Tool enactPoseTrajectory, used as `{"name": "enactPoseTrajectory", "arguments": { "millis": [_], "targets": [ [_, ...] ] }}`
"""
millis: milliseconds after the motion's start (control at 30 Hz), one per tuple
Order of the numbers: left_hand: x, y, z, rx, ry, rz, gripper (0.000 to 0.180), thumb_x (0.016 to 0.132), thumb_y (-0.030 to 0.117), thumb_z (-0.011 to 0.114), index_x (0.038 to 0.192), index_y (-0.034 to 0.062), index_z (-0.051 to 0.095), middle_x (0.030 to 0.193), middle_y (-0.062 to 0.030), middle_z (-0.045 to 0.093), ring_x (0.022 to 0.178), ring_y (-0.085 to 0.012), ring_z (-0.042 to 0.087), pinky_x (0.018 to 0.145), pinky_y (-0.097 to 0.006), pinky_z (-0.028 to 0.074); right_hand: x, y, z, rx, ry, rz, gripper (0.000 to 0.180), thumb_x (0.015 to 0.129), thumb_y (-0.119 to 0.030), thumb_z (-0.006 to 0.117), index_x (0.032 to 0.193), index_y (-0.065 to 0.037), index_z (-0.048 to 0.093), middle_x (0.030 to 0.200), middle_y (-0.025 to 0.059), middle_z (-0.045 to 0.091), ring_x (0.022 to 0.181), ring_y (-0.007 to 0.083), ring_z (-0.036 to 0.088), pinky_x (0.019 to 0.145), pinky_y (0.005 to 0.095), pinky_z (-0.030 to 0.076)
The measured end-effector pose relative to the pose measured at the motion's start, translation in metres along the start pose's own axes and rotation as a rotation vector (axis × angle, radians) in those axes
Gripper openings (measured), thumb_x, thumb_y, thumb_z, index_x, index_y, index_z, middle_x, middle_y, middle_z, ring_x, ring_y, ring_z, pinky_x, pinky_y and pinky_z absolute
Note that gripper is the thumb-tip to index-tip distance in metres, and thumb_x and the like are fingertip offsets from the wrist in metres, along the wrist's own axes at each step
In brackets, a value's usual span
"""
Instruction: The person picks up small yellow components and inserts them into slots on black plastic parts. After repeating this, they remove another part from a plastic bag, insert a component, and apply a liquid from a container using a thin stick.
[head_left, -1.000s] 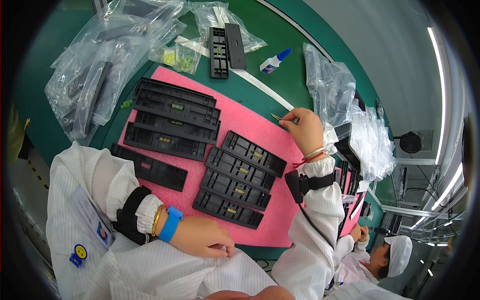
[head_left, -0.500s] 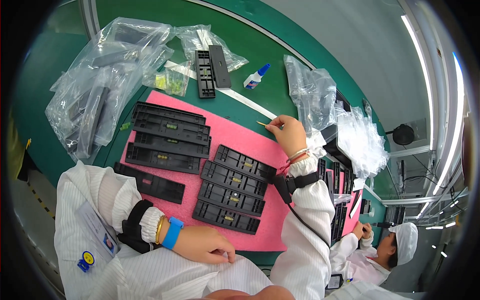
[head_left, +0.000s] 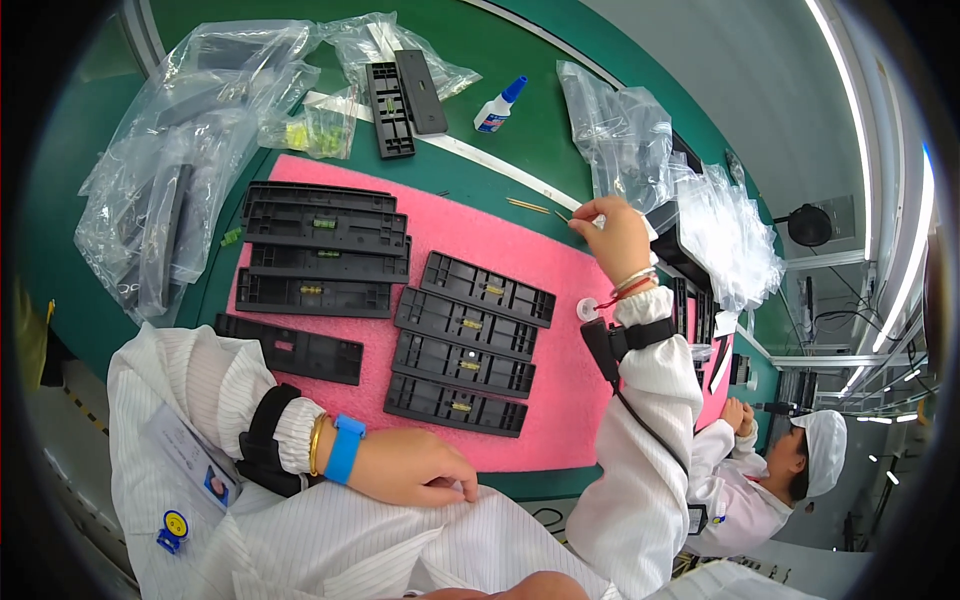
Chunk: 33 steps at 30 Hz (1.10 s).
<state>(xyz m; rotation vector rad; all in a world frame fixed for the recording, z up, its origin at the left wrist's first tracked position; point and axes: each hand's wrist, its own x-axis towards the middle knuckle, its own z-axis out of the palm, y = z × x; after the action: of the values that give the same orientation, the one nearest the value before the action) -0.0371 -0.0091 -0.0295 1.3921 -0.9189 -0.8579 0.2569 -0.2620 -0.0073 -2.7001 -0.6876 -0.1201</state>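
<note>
My right hand (head_left: 615, 240) is above the far right of the pink foam mat (head_left: 560, 410), thumb and forefinger pinched on a thin wooden toothpick (head_left: 562, 216). More toothpicks (head_left: 527, 205) lie on the green table just left of it. My left hand (head_left: 415, 468) rests on my lap, fingers loosely bent, with nothing in it. Several black plastic spirit-level bodies (head_left: 460, 365) with small yellow-green vials lie in two overlapping rows on the mat. One black piece (head_left: 290, 348) at the near left shows a pink opening without a vial.
A glue bottle (head_left: 501, 104) with a blue cap stands beyond the mat, beside two black pieces (head_left: 390, 110). Clear plastic bags (head_left: 190, 150) fill the far left; others (head_left: 725, 260) lie right. A small round dish (head_left: 587, 309) sits by my right wrist. Another person (head_left: 750, 490) works at right.
My right hand has moved right with the toothpick, away from the others on the table. The view has shifted slightly. The round dish is now uncovered. My left hand stays on my lap.
</note>
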Motion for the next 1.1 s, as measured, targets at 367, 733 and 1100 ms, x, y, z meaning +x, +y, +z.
{"name": "enactPoseTrajectory", "arguments": {
  "millis": [367,733,1100],
  "targets": [
    [-0.002,0.002,0.001,0.021,0.020,-0.001,0.025,0.104,0.021,0.062,0.122,0.0053,0.069,0.109,-0.0105,0.073,0.086,-0.0243,0.068,0.075,-0.036,0.054,0.000,-0.007,0.024,-0.239,-0.016,-0.072,0.009,0.085,-0.015,0.079,0.086,-0.010,0.072,0.093,0.0085,0.066,0.093,0.0326,0.067,0.078,0.0446,0.053],
    [0.000,0.000,0.000,0.063,-0.009,0.027,0.024,0.103,0.020,0.062,0.120,0.0055,0.070,0.107,-0.0104,0.073,0.087,-0.0250,0.069,0.076,-0.037,0.054,-0.038,-0.041,-0.012,0.691,0.193,0.071,0.005,0.103,-0.008,0.063,0.106,-0.004,0.061,0.089,0.0020,0.067,0.070,0.0121,0.059,0.060,0.0257,0.045],
    [-0.001,0.002,0.000,0.053,-0.033,-0.011,0.023,0.102,0.019,0.063,0.119,0.0056,0.071,0.103,-0.0109,0.073,0.083,-0.0257,0.067,0.073,-0.037,0.053,-0.097,-0.069,-0.050,1.502,0.007,0.324,0.030,0.108,-0.014,0.060,0.134,0.002,0.062,0.104,-0.0015,0.060,0.062,-0.0010,0.034,0.052,0.0172,0.027]
  ]
}}
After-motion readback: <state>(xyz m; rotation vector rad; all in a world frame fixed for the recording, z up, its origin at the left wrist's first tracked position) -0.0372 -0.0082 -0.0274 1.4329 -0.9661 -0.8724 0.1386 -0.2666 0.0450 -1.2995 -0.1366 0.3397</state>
